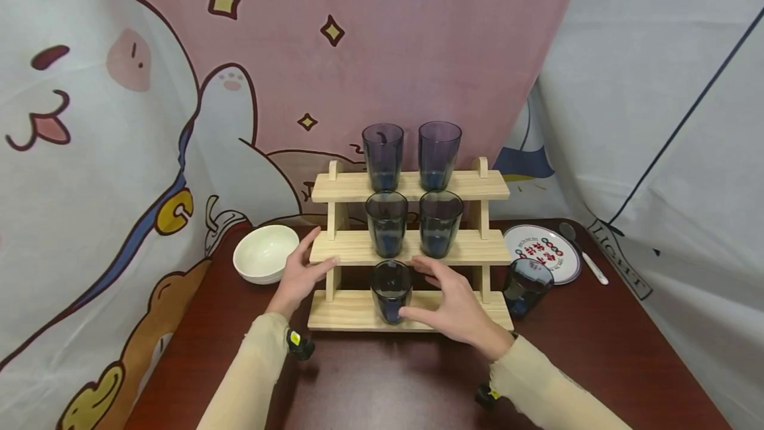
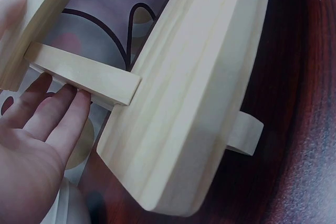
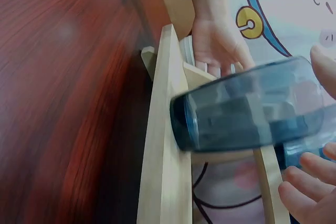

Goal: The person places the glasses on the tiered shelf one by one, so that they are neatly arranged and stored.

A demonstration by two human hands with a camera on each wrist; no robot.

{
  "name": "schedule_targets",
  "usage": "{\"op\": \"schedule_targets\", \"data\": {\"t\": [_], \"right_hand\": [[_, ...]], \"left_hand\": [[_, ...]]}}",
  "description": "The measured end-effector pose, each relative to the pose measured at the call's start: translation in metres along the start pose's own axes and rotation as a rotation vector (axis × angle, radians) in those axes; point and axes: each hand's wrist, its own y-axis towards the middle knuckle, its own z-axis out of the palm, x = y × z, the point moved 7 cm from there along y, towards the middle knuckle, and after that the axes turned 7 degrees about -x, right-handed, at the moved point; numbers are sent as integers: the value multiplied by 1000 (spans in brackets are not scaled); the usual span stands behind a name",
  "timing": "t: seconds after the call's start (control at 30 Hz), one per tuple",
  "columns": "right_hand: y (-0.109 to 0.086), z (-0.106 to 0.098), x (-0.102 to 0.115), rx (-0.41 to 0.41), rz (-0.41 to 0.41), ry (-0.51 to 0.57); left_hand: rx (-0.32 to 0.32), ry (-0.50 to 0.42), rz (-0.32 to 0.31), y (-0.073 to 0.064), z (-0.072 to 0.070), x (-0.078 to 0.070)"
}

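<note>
A three-tier wooden display rack [image 1: 346, 312] stands on the table. My left hand [image 1: 300, 276] holds its left side at the middle board, thumb along the board and fingers against the upright [image 2: 84, 72]. On the bottom board sits a dark tinted glass [image 1: 390, 289], upright, also seen in the right wrist view as a bluish glass [image 3: 247, 111]. My right hand [image 1: 451, 302] is around that glass's right side, thumb and fingers spread, with gaps to it in the right wrist view. Two glasses [image 1: 386, 224] stand on the middle board and two purplish glasses [image 1: 382, 154] on the top board.
Left of the rack is a white bowl [image 1: 265, 254]. To its right, another dark glass [image 1: 525, 287] stands in front of a patterned plate [image 1: 567, 261], with a spoon [image 1: 587, 257] beside it. A printed cloth [image 1: 418, 38] hangs close behind the rack.
</note>
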Motion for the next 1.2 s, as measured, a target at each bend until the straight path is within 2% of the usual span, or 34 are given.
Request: {"op": "schedule_targets", "data": {"t": [0.63,0.9,1.2], "right_hand": [[-38,-65,-27,-126,-44,-108],[-51,-104,-36,-235,-53,-266],[-55,-144,-58,-349,-25,-454]], "left_hand": [[-1,-2,-16,-1,0,0],[8,2,-7,-1,1,2],[4,4,-15,1,0,3]]}}
